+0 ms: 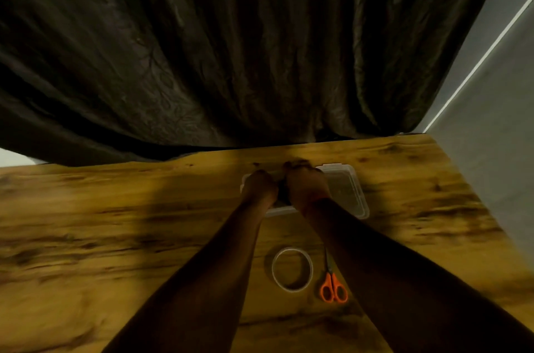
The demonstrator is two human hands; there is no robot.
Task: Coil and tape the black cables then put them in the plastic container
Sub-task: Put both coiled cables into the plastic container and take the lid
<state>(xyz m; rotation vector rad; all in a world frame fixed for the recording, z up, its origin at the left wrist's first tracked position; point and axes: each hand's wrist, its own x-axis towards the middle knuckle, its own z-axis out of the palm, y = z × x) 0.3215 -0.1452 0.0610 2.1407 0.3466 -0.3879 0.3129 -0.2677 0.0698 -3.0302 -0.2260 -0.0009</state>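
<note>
Clear plastic container (pixel 349 193) lies beyond the tape roll (pixel 291 269). Both hands, left (pixel 258 189) and right (pixel 307 188), press something dark, probably the cables, into it; grip unclear. Tuck loops flat.

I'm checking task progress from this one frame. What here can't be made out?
- Head view: the black cables, only a dark patch between the left hand and right hand.
- Each hand's grip: fingers dim and blurred.
- Plastic container: contents hidden by both hands.
- Scissors: blade tips under the right forearm.
</note>
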